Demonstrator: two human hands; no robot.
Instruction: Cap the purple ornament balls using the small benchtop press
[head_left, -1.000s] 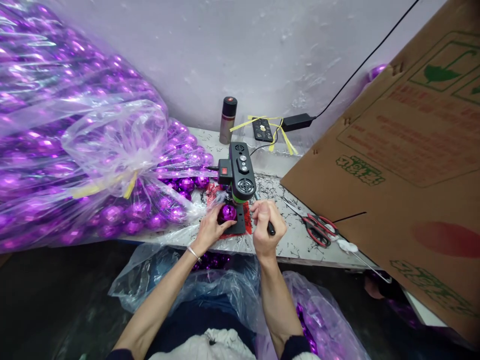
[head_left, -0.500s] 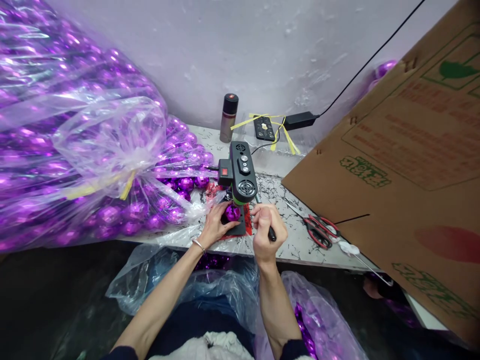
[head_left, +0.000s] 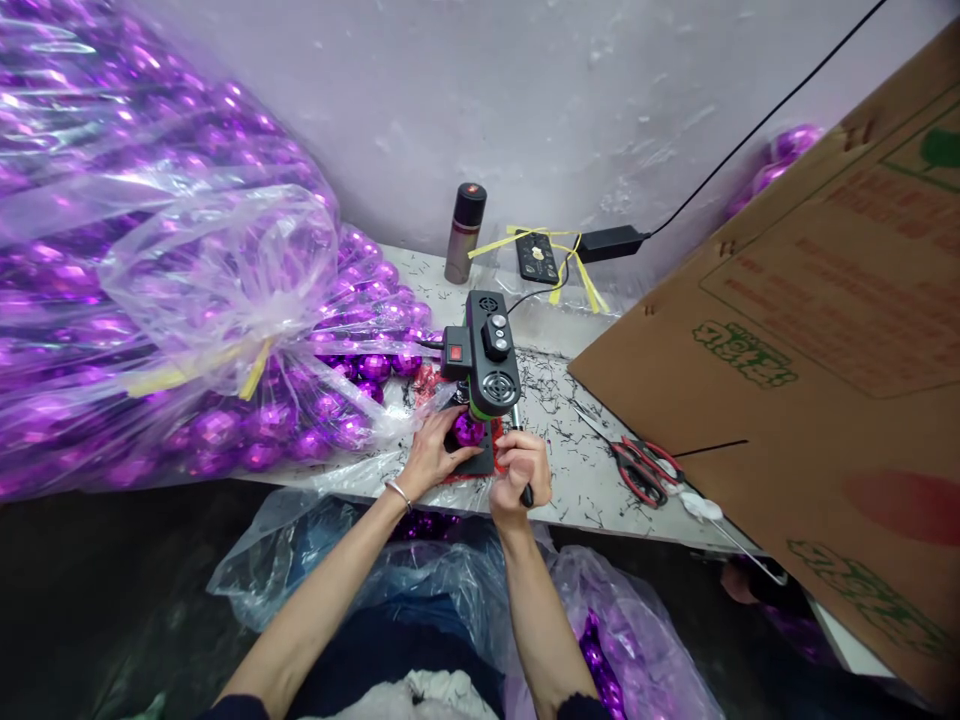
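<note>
A small black bench machine [head_left: 486, 350] with a red switch stands on the white table [head_left: 585, 490]. Under its head sits a shiny purple ball [head_left: 469, 430], and my left hand [head_left: 431, 455] cups and grips that ball from the left. My right hand [head_left: 517, 470] is closed round the machine's black lever handle [head_left: 527, 493] just right of the base, pulled down toward the table's front edge.
A huge clear bag of purple balls [head_left: 172, 300] fills the left. Red scissors [head_left: 637, 468] lie to the right, beside a large tilted cardboard sheet [head_left: 810, 340]. A spray can [head_left: 465, 232], power strip [head_left: 536, 257] and adapter sit by the wall. Plastic bags with balls hang below.
My right hand has pulled the lever handle down and toward me, ending closer to the table edge. My left hand stays on the ball under the machine.
</note>
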